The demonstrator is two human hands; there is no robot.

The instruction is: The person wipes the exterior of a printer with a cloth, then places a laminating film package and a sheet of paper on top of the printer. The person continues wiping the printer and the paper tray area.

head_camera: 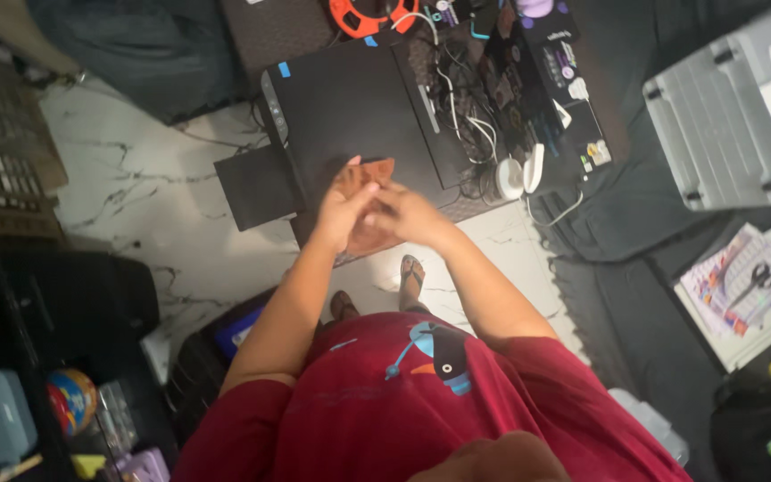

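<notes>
The person stands over a black printer point(350, 116) on the marble floor point(153, 187), both hands raised in front of the chest and pressed together around a small piece of orange-brown paper point(375, 174). The paper is thin and flat-coloured, about the shade of terracotta; one pointed corner sticks up above the fingers, and a broader part shows below the hands, so it looks creased or partly folded rather than lying flat. It is held in the air, above the front edge of the printer and not resting on anything.

The left hand point(343, 207) curls around the paper's left side, fingers closed on it, thumb toward the top corner. The right hand point(408, 214) comes in from the other side and lies over the paper's middle, its fingers bent and pinching it too. The two hands touch each other.

Beyond the printer is a tangle of white cables point(461, 107) and a red-orange ring-shaped object point(363, 16). To the person's right a grey plastic crate point(716, 125) stands, and nearer, a pair of scissors point(756, 281) lies on some printed sheets. The person's sandalled feet point(410, 275) show below the hands.
</notes>
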